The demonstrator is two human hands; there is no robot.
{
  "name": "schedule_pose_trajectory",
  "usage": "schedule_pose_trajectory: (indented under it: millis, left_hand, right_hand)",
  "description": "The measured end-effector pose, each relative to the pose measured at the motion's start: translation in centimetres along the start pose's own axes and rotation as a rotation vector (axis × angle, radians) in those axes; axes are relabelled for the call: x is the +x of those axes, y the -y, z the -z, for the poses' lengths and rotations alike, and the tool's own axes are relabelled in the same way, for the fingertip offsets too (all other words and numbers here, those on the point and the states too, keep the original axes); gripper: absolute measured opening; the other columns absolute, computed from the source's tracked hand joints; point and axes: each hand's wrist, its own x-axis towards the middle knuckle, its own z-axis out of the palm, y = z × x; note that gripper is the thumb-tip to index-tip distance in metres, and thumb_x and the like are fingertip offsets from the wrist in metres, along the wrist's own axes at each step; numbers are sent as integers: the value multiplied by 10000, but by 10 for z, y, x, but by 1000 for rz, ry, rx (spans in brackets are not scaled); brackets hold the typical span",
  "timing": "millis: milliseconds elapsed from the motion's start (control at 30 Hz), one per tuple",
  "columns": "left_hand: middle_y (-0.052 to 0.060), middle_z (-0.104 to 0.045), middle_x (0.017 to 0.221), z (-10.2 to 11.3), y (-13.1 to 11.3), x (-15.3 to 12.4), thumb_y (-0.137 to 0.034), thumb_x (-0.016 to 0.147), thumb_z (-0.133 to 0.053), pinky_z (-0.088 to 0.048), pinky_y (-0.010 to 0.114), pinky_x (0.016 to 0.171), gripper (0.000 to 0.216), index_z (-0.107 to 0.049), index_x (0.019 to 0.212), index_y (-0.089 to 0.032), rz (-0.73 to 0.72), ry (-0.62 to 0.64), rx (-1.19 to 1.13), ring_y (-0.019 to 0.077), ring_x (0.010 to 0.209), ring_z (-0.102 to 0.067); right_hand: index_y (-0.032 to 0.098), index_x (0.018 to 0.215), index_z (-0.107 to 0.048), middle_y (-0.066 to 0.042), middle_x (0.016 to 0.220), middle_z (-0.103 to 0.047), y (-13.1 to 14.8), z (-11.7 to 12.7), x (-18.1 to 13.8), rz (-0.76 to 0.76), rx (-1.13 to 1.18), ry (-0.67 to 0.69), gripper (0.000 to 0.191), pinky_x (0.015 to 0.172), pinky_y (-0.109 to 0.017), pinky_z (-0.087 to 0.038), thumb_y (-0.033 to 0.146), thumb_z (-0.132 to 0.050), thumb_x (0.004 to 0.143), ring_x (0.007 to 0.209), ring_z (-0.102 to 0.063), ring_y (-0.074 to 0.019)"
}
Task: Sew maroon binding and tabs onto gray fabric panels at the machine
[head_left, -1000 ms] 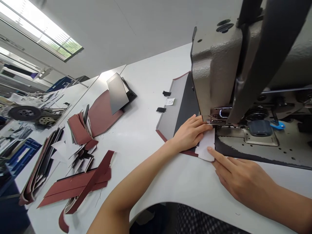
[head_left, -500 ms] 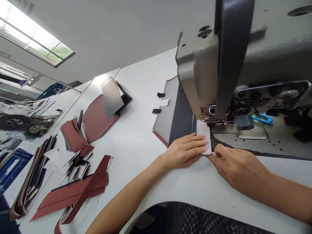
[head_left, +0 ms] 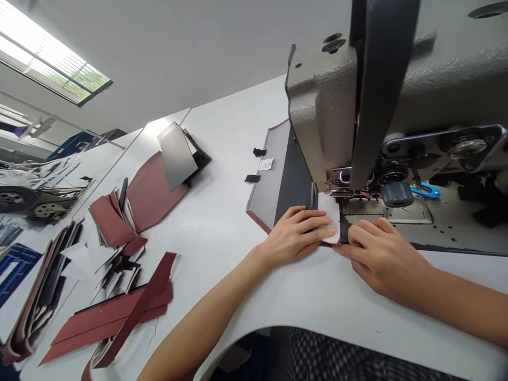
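My left hand (head_left: pixel 304 233) lies flat with its fingers stretched out over a white padded strip (head_left: pixel 329 205) and the near edge of a grey and dark panel (head_left: pixel 296 177). The panel has maroon edging, a small white label (head_left: pixel 266 164) and two black tabs. It runs beneath the head of a sewing machine (head_left: pixel 317 116), and the strip's far end sits by the presser foot. My right hand (head_left: pixel 377 256) has curled fingers, with the forefinger reaching to the strip's near corner. Whatever lies under its curled fingers is hidden.
Blue thread snips (head_left: pixel 431 190) lie on the machine bed at the right. Several maroon pieces (head_left: pixel 115 323) and dark offcuts are heaped on the white table (head_left: pixel 214 254) at the left. A stack of bent strips (head_left: pixel 43 286) stands further left.
The view has shifted slightly. My right hand's fingers have curled more and its forefinger has straightened along the near edge. The strip's near corner now looks rounded, with maroon edging below it.
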Motion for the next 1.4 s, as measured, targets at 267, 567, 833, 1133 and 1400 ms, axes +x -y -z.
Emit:
schedule_pose_trajectory:
  millis: [267, 567, 833, 1133, 1400]
  left_hand:
    - [29, -684, 1393, -2, 16, 19, -280, 1075, -443, -372, 389, 1116, 313, -668, 1292, -278, 84, 68, -52, 204, 1352, -566]
    - [8, -776, 1201, -7, 17, 16, -172, 1031, -534, -398, 367, 1113, 238, -707, 1164, -268, -53, -133, -175, 191, 1270, -644]
    - [27, -778, 1179, -9, 18, 15, -204, 999, -600, -483, 361, 1036, 219, -725, 1169, -257, -104, -157, -231, 214, 1234, -663]
    - [49, -751, 1257, -3, 40, 29, -281, 1072, -482, -428, 370, 1092, 297, -745, 1206, -251, -95, -27, -244, 225, 1315, -591]
    - [81, -747, 1245, -8, 67, 48, -351, 1074, -462, -411, 368, 1089, 340, -775, 1173, -260, -12, 11, -265, 235, 1260, -608]
  right_hand:
    - [241, 1160, -747, -37, 852, -576, -20, -1, 4, -18, -96, -10, 320, 791, -344, -363, 131, -542, 940, 830, -505, -182]
    - [239, 971, -760, -17, 849, -650, -29, 3, 4, -174, 108, -130, 288, 739, -300, -474, 148, -487, 971, 789, -613, -150]
    - [241, 1074, -744, -8, 896, -660, -28, -1, 4, -122, 77, -115, 318, 797, -326, -459, 109, -465, 995, 794, -604, -148]
    - [214, 1194, -736, -62, 954, -635, -38, -1, 7, -54, -133, -77, 375, 843, -373, -466, 98, -466, 961, 866, -605, -205]
    - [236, 1312, -695, -94, 1014, -673, -48, -5, 2, -97, -135, 11, 417, 909, -406, -509, 167, -474, 964, 916, -632, -237]
